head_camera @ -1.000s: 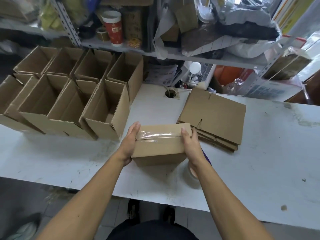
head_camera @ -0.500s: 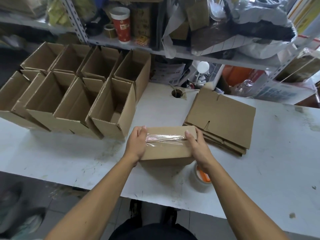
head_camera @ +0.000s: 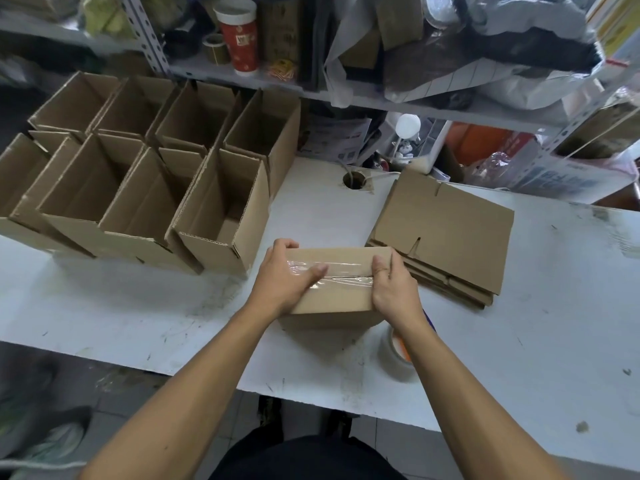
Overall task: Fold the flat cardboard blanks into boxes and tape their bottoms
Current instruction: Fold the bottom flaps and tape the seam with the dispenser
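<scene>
**Eighth-or-so box taped, a short stack of blanks still to go**

On the left part of the desk (head_camera: 138, 317) stands a cluster of finished boxes (head_camera: 145, 188), open mouths up, packed side by side in two rows; about eight can be counted, though the far-left ones are cut by the frame edge. Their bottoms are hidden against the desk, so their taping is presumed, not seen.

At the middle front sits the box in hand (head_camera: 334, 282), upside down with its bottom facing up. A strip of clear tape (head_camera: 343, 273) runs along the centre seam from one end to the other. The left hand (head_camera: 289, 278) lies over the left end, fingers curled round the far edge and thumb stretched flat along the tape. The right hand (head_camera: 391, 287) holds the right end, thumb on top pressing the tape's end down and fingers wrapped over the side. Both hands are clamped on this one box, well apart from each other. By my reading the tape is being smoothed, so this box is all but done; turning it over and setting it with the others is what is left for it.

Just beside the right forearm, near the desk's front edge, stands the tape roll (head_camera: 396, 358), partly hidden by the arm.

To the right lies the stack of flat blanks (head_camera: 446, 230), several sheets deep; the exact count cannot be told. These remain to be folded and taped.
</scene>
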